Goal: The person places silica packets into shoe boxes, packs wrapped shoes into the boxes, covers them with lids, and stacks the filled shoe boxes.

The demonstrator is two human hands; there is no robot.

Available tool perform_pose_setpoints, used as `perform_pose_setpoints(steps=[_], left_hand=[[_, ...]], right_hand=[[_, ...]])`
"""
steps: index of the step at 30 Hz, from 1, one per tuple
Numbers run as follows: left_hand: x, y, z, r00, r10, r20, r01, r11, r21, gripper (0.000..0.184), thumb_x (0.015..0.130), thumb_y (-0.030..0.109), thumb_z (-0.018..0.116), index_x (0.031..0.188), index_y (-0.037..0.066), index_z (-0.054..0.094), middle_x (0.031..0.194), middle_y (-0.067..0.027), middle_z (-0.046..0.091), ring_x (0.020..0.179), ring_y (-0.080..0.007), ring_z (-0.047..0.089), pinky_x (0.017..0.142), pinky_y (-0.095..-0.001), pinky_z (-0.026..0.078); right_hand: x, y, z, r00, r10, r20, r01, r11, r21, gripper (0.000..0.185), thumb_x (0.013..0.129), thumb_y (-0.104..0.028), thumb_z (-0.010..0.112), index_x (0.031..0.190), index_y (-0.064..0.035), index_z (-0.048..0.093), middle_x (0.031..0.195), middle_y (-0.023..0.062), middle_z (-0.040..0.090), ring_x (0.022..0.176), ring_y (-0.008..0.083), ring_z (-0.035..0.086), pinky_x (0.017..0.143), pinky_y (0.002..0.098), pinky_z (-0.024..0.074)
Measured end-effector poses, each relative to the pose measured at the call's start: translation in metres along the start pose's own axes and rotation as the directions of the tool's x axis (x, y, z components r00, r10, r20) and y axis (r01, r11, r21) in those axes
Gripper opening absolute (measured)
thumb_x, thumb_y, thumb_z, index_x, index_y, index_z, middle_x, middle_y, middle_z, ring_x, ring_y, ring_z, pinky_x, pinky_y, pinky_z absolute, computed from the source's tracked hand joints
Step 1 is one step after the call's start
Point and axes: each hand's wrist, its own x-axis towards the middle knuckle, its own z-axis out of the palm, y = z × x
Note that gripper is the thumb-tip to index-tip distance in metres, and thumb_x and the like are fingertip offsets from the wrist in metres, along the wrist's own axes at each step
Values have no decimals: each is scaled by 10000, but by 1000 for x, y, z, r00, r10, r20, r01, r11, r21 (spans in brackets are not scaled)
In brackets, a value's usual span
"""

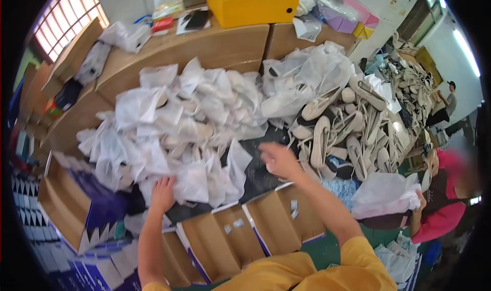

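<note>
Wrapped shoes [189, 132] heap the tabletop [257, 178]; left hand [162, 194] touches wrapping, grip unclear; right hand [279, 160] half-open, seemingly empty; shoeboxes [268, 219] line the near side, probably for easy reach.

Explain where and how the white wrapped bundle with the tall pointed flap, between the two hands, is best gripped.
I'd grip the white bundle low, around its fuller part, coming from its right, where bare black tabletop leaves room for the right hand. Its pointed flap looks thin and loose, so pinching there would probably just crumple it. More wrapping crowds its left side.
</note>
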Motion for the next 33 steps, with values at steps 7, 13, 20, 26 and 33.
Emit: perform_pose_setpoints(steps=[7, 13, 20, 26, 33], left_hand=[[43, 3, -26, 991, -13, 134, 25, 996, -85, 703, 713, 226, 725, 1365, 95, 497, 1183, -216, 609, 1120, -403, 587, 1010, -507, 441], [-8, 29, -56, 955, -273, 117, 281, 703, -653, 689, 782, 234, 697, 1408, 63, 463, 1309, -208, 586, 1214, -370, 575, 1059, -483, 435], [-113, 141, -68, 905, -426, -15, -315, -645, -697, 674, 899, 341, 636, 1444, 6, 425, 1373, -166, 573, 1235, -331, 581, 1052, -481, 475], [-184, 234, -38, 808, -137, 573, 302, -739, -603, 553, 954, 249, 570, 1415, -34, 453, 1296, -189, 624, 1169, -307, 626, 1026, -438, 488], [-172, 271, 56, 925, -372, 79, 275, 510, -815, 443, 969, 159, 538, 1352, -61, 501, 1231, -271, 629, 1140, -361, 635, 970, -418, 497]], right_hand=[[164, 163, 0, 237, 933, 271, -602, -78, 795, 513, 884, -325, 731, 1297, -68, 567, 1201, 156, 655, 1012, 323, 673, 872, 491, 551], [141, 187, 61, 426, 904, -17, -130, 80, 988, 573, 862, -226, 779, 1349, -58, 527, 1252, 116, 628, 1094, 290, 640, 931, 445, 534], [-42, 11, 28, 691, 650, 315, -124, -323, 938, 547, 937, -252, 683, 1406, -53, 483, 1300, 89, 617, 1152, 264, 613, 994, 398, 504], [-163, -81, 30, 763, 452, 462, -629, 351, 694, 597, 892, -180, 676, 1433, -32, 471, 1253, 108, 643, 1117, 287, 645, 977, 419, 523], [-208, -126, 107, 805, 204, 558, -97, 972, -215, 348, 888, -211, 603, 1220, -118, 653, 1111, 234, 677, 904, 420, 675, 780, 523, 555]])
